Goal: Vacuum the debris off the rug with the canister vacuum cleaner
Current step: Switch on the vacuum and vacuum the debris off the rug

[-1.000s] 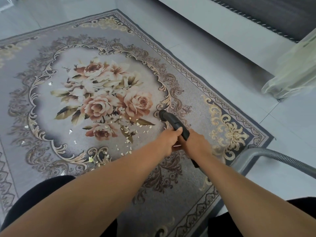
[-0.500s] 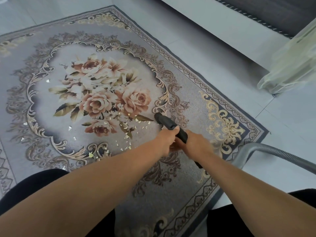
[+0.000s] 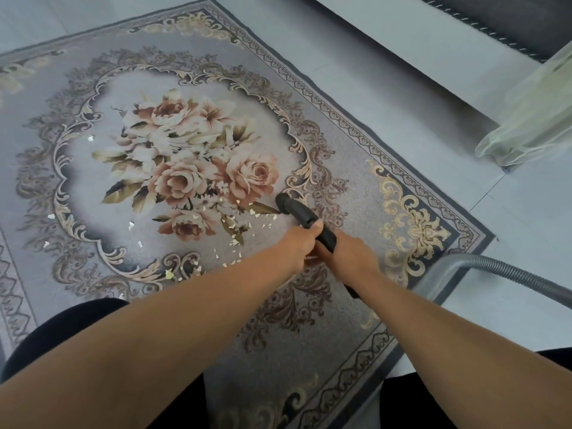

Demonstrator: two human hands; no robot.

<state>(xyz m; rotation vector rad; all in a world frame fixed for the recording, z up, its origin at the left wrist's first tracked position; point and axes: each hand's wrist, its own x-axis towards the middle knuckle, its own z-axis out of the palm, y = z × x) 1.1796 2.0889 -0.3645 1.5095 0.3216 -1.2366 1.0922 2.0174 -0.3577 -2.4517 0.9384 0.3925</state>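
Observation:
A grey rug [image 3: 349,168] with a rose bouquet in its middle lies on the floor. Small pale debris flakes [image 3: 240,232] are scattered below and to the left of the roses. Both hands hold a black vacuum nozzle tube [image 3: 297,212]. My left hand [image 3: 297,246] grips it from the left, thumb on top. Just behind, my right hand [image 3: 353,255] grips the same tube. The tube's open end touches the rug at the right edge of the flake patch. A grey ribbed hose [image 3: 507,270] runs off to the right. The canister is out of view.
Pale tiled floor [image 3: 402,88] surrounds the rug. A sheer greenish curtain [image 3: 532,119] hangs at the right, near a dark upholstered edge [image 3: 495,20] along the top. My dark-clad knees [image 3: 62,329] rest on the rug's near part.
The nozzle tip has crept a little to the left, closer to the flakes by the roses. Both hands keep the same grip.

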